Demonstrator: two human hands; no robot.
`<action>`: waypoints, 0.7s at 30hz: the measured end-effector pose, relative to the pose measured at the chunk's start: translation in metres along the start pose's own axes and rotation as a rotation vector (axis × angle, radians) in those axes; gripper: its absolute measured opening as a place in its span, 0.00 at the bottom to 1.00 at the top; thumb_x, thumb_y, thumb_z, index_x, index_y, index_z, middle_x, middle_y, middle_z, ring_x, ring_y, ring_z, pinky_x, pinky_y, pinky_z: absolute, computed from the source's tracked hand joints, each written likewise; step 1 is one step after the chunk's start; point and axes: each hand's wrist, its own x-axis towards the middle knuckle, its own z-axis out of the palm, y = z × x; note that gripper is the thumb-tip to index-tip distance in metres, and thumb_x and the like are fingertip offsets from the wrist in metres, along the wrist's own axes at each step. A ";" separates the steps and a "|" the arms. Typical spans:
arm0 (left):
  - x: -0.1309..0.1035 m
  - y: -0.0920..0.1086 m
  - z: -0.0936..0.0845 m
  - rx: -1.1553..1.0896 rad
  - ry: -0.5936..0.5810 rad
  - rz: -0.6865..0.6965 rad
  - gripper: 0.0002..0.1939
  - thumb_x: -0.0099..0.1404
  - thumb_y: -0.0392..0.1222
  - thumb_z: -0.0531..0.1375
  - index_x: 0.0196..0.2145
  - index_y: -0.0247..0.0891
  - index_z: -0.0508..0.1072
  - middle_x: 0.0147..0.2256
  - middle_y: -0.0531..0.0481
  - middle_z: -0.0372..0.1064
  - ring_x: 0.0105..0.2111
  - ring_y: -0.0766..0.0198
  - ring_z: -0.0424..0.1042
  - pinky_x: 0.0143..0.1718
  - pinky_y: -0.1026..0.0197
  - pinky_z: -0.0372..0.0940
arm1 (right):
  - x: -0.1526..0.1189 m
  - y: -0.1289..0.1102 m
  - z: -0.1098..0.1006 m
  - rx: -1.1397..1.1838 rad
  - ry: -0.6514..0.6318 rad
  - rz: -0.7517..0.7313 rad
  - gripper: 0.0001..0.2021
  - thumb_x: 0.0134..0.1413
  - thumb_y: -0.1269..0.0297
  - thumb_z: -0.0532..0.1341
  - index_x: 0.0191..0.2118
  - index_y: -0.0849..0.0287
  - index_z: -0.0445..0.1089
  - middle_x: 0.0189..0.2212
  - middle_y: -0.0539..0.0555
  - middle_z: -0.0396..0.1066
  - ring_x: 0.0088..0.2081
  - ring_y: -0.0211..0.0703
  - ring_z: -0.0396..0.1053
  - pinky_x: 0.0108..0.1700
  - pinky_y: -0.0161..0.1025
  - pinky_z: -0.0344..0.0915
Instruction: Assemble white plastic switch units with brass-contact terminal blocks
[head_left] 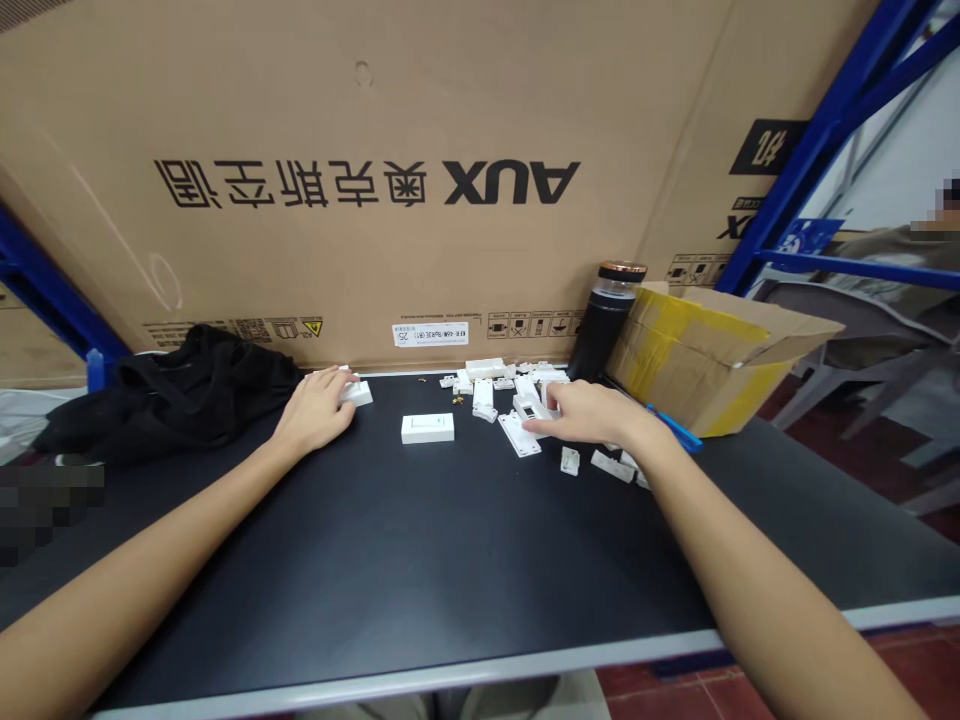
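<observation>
On the black counter (420,560), the left hand (319,408) lay with its fingers bent over a white block (361,394); whether it gripped the block or only rested there, I could not tell. The right hand (589,410) reached into a scatter of white plastic parts, thumb and fingers a little apart at a white plate (519,434); its fingers hid whether it held anything. Between the 2 hands lay 1 white case (427,429). A black cloth (187,390) crowded the left hand's side. Behind the right hand, a dark bottle (600,325) and an open carton (682,355) with yellow tape hemmed in the parts, a blue strip (679,428) just beside the carton. A large cardboard box (360,265) with upside-down AUX lettering walled off the back, between blue frame posts (806,150).
</observation>
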 end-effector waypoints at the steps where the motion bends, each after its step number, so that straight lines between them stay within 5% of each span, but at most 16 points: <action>1: 0.000 0.001 -0.001 0.000 0.007 -0.006 0.24 0.61 0.39 0.52 0.53 0.33 0.70 0.57 0.36 0.70 0.60 0.43 0.66 0.62 0.41 0.60 | 0.000 -0.003 0.001 -0.003 -0.008 0.000 0.27 0.56 0.36 0.57 0.42 0.57 0.72 0.42 0.63 0.78 0.40 0.59 0.76 0.35 0.44 0.64; 7: 0.000 0.003 -0.005 -0.020 0.052 0.031 0.22 0.59 0.36 0.52 0.52 0.34 0.68 0.52 0.36 0.71 0.54 0.43 0.68 0.57 0.42 0.64 | 0.003 -0.015 0.003 -0.025 0.004 0.036 0.19 0.55 0.48 0.58 0.40 0.58 0.74 0.43 0.64 0.78 0.42 0.61 0.76 0.36 0.46 0.65; 13: -0.005 0.020 -0.015 -0.093 0.095 0.213 0.18 0.64 0.38 0.53 0.51 0.36 0.68 0.52 0.38 0.70 0.55 0.47 0.67 0.60 0.44 0.62 | 0.003 -0.008 0.003 -0.018 0.063 0.053 0.23 0.58 0.42 0.57 0.43 0.59 0.71 0.42 0.64 0.78 0.42 0.62 0.76 0.37 0.47 0.65; 17: -0.011 0.053 -0.022 -0.286 -0.016 0.440 0.14 0.73 0.43 0.52 0.53 0.37 0.67 0.51 0.40 0.70 0.52 0.52 0.70 0.56 0.48 0.66 | 0.004 -0.007 0.006 0.003 0.091 -0.001 0.25 0.58 0.41 0.57 0.49 0.58 0.68 0.47 0.64 0.76 0.45 0.60 0.75 0.37 0.45 0.64; 21: -0.013 0.075 -0.023 -0.414 -0.160 0.540 0.13 0.77 0.44 0.50 0.52 0.39 0.68 0.50 0.42 0.71 0.48 0.57 0.73 0.50 0.53 0.69 | 0.006 -0.011 0.009 0.022 0.100 -0.060 0.16 0.58 0.50 0.59 0.41 0.58 0.70 0.47 0.63 0.75 0.45 0.57 0.73 0.36 0.42 0.61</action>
